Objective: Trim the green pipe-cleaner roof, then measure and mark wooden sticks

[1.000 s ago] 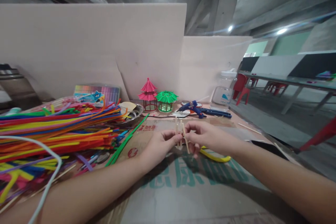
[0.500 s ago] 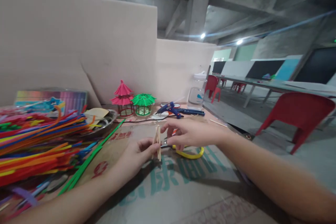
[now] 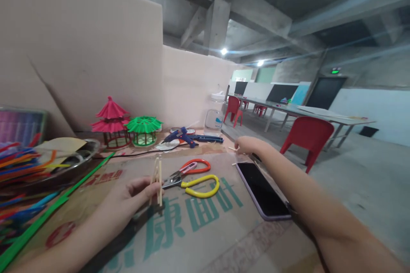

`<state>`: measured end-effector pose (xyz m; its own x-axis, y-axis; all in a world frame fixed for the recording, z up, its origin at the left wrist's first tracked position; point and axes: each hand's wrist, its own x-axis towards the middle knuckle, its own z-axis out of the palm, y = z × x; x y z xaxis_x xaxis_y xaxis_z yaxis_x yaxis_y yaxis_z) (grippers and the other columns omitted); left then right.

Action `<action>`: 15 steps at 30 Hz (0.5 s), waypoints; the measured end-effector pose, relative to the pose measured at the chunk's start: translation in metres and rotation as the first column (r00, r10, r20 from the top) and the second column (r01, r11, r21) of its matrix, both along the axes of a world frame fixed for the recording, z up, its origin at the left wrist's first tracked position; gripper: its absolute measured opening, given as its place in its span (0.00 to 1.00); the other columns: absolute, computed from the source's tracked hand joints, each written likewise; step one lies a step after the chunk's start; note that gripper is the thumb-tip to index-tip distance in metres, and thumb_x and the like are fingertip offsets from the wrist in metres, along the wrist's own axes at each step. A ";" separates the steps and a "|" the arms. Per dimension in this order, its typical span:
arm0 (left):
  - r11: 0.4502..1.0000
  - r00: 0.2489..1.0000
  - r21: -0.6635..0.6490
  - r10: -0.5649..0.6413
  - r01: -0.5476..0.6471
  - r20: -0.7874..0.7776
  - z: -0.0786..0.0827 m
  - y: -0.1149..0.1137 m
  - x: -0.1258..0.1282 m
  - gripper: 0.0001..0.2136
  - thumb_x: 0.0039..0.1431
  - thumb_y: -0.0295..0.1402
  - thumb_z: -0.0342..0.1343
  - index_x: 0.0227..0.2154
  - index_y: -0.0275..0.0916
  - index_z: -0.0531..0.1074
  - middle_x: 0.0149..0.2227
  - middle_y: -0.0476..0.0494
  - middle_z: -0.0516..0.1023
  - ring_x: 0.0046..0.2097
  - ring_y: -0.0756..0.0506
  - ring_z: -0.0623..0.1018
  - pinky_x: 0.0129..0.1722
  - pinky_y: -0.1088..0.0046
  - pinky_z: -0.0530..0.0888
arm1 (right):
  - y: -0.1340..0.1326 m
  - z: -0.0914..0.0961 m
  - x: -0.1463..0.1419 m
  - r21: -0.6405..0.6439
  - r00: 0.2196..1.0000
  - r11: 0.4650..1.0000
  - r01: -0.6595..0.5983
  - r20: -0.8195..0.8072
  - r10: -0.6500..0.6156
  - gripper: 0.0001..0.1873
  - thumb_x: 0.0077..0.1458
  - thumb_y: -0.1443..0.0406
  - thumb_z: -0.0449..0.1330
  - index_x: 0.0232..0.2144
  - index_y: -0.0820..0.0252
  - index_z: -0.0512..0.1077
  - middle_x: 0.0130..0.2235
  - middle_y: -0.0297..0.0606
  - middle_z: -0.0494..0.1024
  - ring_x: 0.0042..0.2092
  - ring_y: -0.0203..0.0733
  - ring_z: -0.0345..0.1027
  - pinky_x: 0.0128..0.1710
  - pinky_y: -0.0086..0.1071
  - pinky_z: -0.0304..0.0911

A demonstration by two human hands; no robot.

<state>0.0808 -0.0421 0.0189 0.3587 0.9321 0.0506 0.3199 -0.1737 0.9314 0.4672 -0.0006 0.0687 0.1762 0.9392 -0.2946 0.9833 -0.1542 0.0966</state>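
My left hand (image 3: 139, 192) is closed around several thin wooden sticks (image 3: 160, 183), pinched upright between thumb and fingers above the cardboard. Just right of it lie scissors (image 3: 202, 187) with a yellow and an orange handle loop, and a small pink-handled tool (image 3: 188, 168) rests against the orange one. Out at the table's right edge, my right hand (image 3: 246, 145) has its fingers drawn together at a thin wooden stick (image 3: 232, 149), whose end shows left of the fingertips. Below that hand lies a dark-screened phone (image 3: 263, 190) in a purple case.
Pink (image 3: 111, 121) and green (image 3: 144, 130) roofed models stand at the back, beside a blue glue gun (image 3: 182, 136) with its cord and a clear bottle (image 3: 214, 117). Colourful pipe cleaners (image 3: 19, 166) and a metal bowl (image 3: 91, 151) fill the left. A red chair (image 3: 309, 138) stands beyond.
My right hand has left the sticks and scissors and moved right to the stick at the table edge. My left hand still holds its sticks. The view has turned right, bringing the phone into sight.
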 end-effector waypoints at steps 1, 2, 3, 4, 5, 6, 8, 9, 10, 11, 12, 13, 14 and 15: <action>1.000 1.000 0.003 0.006 -0.006 0.001 0.001 0.000 0.000 0.29 0.37 0.64 0.63 0.23 0.38 0.79 0.25 0.43 0.78 0.29 0.44 0.73 0.28 0.73 0.69 | 0.002 -0.005 -0.001 0.004 1.000 1.000 0.009 0.016 -0.009 0.17 0.65 0.60 0.60 0.53 0.61 0.71 0.52 0.43 0.74 0.48 0.45 0.73 0.46 0.44 0.72; 1.000 1.000 0.006 0.012 -0.012 0.006 0.001 -0.001 0.001 0.29 0.36 0.63 0.64 0.23 0.38 0.79 0.25 0.43 0.78 0.29 0.44 0.73 0.28 0.72 0.69 | 0.004 -0.009 -0.001 0.012 0.999 1.000 0.015 0.032 -0.015 0.17 0.65 0.60 0.60 0.53 0.61 0.70 0.53 0.44 0.74 0.49 0.46 0.73 0.47 0.44 0.72; 1.000 1.000 0.007 0.017 -0.017 0.012 0.001 -0.001 0.001 0.28 0.36 0.62 0.64 0.23 0.38 0.79 0.24 0.43 0.78 0.29 0.43 0.73 0.28 0.72 0.69 | 0.006 -0.013 -0.002 0.022 0.999 1.000 0.017 0.045 -0.018 0.18 0.65 0.60 0.60 0.53 0.61 0.70 0.53 0.44 0.74 0.49 0.46 0.73 0.47 0.45 0.72; 1.000 1.000 0.006 0.016 -0.017 0.019 0.002 -0.001 0.001 0.27 0.37 0.61 0.65 0.24 0.38 0.79 0.25 0.43 0.78 0.29 0.43 0.74 0.28 0.72 0.70 | 0.008 -0.016 -0.002 0.034 0.998 0.999 0.016 0.057 -0.018 0.18 0.64 0.60 0.60 0.53 0.61 0.70 0.53 0.44 0.74 0.49 0.46 0.73 0.48 0.45 0.72; 1.000 1.000 0.002 0.012 -0.012 0.026 0.001 -0.001 0.002 0.27 0.37 0.60 0.65 0.24 0.38 0.80 0.25 0.43 0.78 0.29 0.43 0.74 0.29 0.72 0.70 | 0.010 -0.018 -0.003 0.046 0.998 0.999 0.011 0.065 -0.014 0.18 0.64 0.60 0.61 0.54 0.62 0.70 0.53 0.44 0.74 0.49 0.47 0.73 0.48 0.45 0.72; 1.000 0.999 0.000 0.007 -0.007 0.033 0.001 -0.001 0.002 0.26 0.38 0.60 0.65 0.25 0.38 0.80 0.25 0.43 0.78 0.29 0.43 0.74 0.29 0.72 0.70 | 0.011 -0.019 -0.002 0.058 0.997 0.998 0.002 0.071 -0.006 0.18 0.64 0.60 0.61 0.54 0.62 0.70 0.53 0.45 0.74 0.49 0.47 0.73 0.48 0.45 0.72; 1.000 0.999 0.002 -0.004 0.004 0.035 0.000 -0.001 0.002 0.26 0.39 0.59 0.64 0.25 0.38 0.80 0.26 0.43 0.79 0.30 0.43 0.74 0.29 0.72 0.70 | 0.010 -0.019 -0.002 0.081 0.997 0.996 -0.028 0.077 0.022 0.18 0.64 0.60 0.60 0.53 0.61 0.70 0.53 0.44 0.74 0.49 0.47 0.72 0.48 0.45 0.71; 1.000 0.999 0.004 -0.010 0.010 0.033 -0.001 -0.001 0.001 0.25 0.40 0.59 0.64 0.24 0.38 0.80 0.25 0.43 0.79 0.30 0.44 0.74 0.29 0.72 0.70 | 0.009 -0.018 -0.003 0.090 0.996 0.995 -0.049 0.077 0.042 0.18 0.65 0.60 0.60 0.53 0.61 0.71 0.53 0.44 0.74 0.49 0.47 0.72 0.48 0.45 0.71; 1.000 0.999 0.005 -0.016 0.015 0.028 -0.002 -0.001 0.001 0.25 0.40 0.59 0.64 0.24 0.38 0.80 0.25 0.43 0.79 0.29 0.44 0.73 0.29 0.73 0.69 | 0.007 -0.018 -0.003 0.098 0.995 0.993 -0.072 0.075 0.065 0.17 0.65 0.60 0.60 0.53 0.61 0.71 0.53 0.44 0.74 0.50 0.47 0.72 0.48 0.45 0.71; 1.000 1.000 0.006 -0.021 0.021 0.021 -0.002 -0.001 0.000 0.25 0.41 0.59 0.63 0.24 0.38 0.80 0.25 0.44 0.79 0.29 0.45 0.73 0.28 0.73 0.69 | 0.004 -0.016 -0.004 0.103 0.994 0.990 -0.096 0.071 0.089 0.17 0.65 0.60 0.60 0.53 0.61 0.71 0.53 0.44 0.74 0.50 0.46 0.72 0.48 0.45 0.71; 1.000 1.000 0.006 -0.024 0.024 0.016 -0.002 -0.001 0.000 0.25 0.42 0.59 0.63 0.25 0.38 0.80 0.25 0.44 0.79 0.29 0.45 0.73 0.28 0.74 0.68 | 0.002 -0.015 -0.006 0.106 0.991 0.987 -0.120 0.065 0.113 0.17 0.65 0.60 0.60 0.52 0.61 0.71 0.53 0.43 0.74 0.49 0.46 0.72 0.48 0.46 0.71; 1.000 1.000 0.006 -0.025 0.025 0.013 -0.003 -0.001 0.000 0.25 0.42 0.58 0.63 0.26 0.38 0.80 0.26 0.44 0.79 0.29 0.45 0.73 0.28 0.74 0.68 | -0.001 -0.014 -0.008 0.110 0.989 0.984 -0.142 0.057 0.137 0.17 0.65 0.60 0.60 0.52 0.61 0.71 0.53 0.43 0.74 0.49 0.46 0.73 0.48 0.46 0.71; 1.000 1.000 0.005 -0.025 0.025 0.015 -0.003 -0.001 -0.001 0.25 0.43 0.58 0.63 0.26 0.38 0.80 0.26 0.44 0.79 0.28 0.46 0.72 0.28 0.74 0.68 | -0.004 -0.013 -0.010 0.113 0.986 0.980 -0.162 0.049 0.158 0.17 0.65 0.59 0.60 0.52 0.61 0.71 0.52 0.43 0.75 0.49 0.46 0.73 0.48 0.45 0.71; 1.000 1.000 0.001 -0.025 0.025 0.019 -0.003 -0.002 -0.001 0.24 0.43 0.58 0.63 0.26 0.37 0.80 0.25 0.44 0.78 0.28 0.46 0.72 0.27 0.75 0.67 | -0.007 -0.011 -0.012 0.112 0.983 0.977 -0.180 0.040 0.177 0.17 0.65 0.59 0.59 0.52 0.61 0.71 0.52 0.43 0.75 0.48 0.45 0.73 0.48 0.45 0.71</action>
